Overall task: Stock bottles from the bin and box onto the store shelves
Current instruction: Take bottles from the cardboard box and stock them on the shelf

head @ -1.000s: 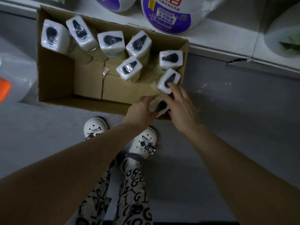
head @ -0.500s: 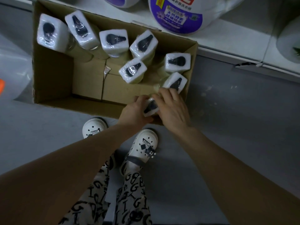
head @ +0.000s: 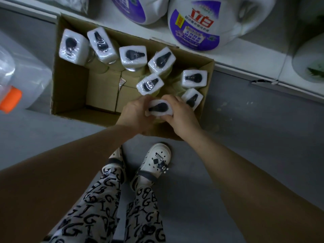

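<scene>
An open cardboard box stands on the grey floor against the bottom shelf. Several yellowish bottles with white, plastic-wrapped pump tops stand in it, most along its far and right sides. At the near right corner, one bottle is held between both my hands. My left hand grips it from the left and my right hand curls round it from the right. The bottle's body is hidden below my hands.
Big white detergent jugs with purple labels stand on the low white shelf behind the box. A clear bin with an orange-capped bottle sits at the left. My feet in white clogs are just before the box.
Both hands have closed round the near-right bottle, and its white top now shows upright between them. The view has shifted down and closer to the box.
</scene>
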